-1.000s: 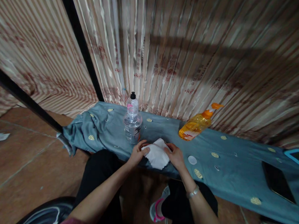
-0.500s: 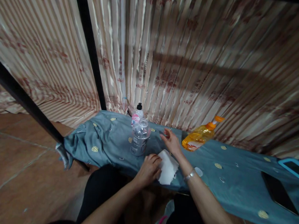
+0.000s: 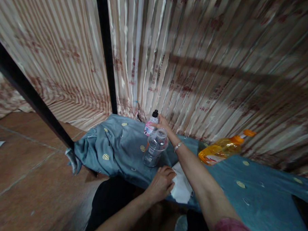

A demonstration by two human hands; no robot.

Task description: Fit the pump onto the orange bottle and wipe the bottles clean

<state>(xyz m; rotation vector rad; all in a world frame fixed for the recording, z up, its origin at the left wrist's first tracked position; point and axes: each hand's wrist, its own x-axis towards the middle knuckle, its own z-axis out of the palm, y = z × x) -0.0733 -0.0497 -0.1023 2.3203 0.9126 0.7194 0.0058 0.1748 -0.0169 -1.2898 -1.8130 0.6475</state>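
Note:
My right hand (image 3: 162, 124) reaches to the back of the cloth-covered surface, its thumb and fingers around a small bottle (image 3: 148, 129) with a black cap and pink label. In front of that bottle stands a clear, wide plastic bottle (image 3: 155, 148) without a cap, partly overlapping it. Lower down, my left hand (image 3: 162, 181) has its fingers curled at the left edge of a white sheet of paper (image 3: 181, 188); its fingertips are partly hidden. Part of the sheet lies behind my right forearm.
A pump bottle of orange-yellow liquid (image 3: 217, 150) leans at the right. A dark flat object (image 3: 303, 210) lies at the right edge. The surface has a blue-green patterned cloth (image 3: 127, 145). Black poles (image 3: 107, 48) and a striped curtain (image 3: 193, 39) stand around it.
My right hand has moved from above the paper, left and away from me, and closed around the black-capped bottle. My left hand stays at the paper. The view has shifted, moving the scene rightward.

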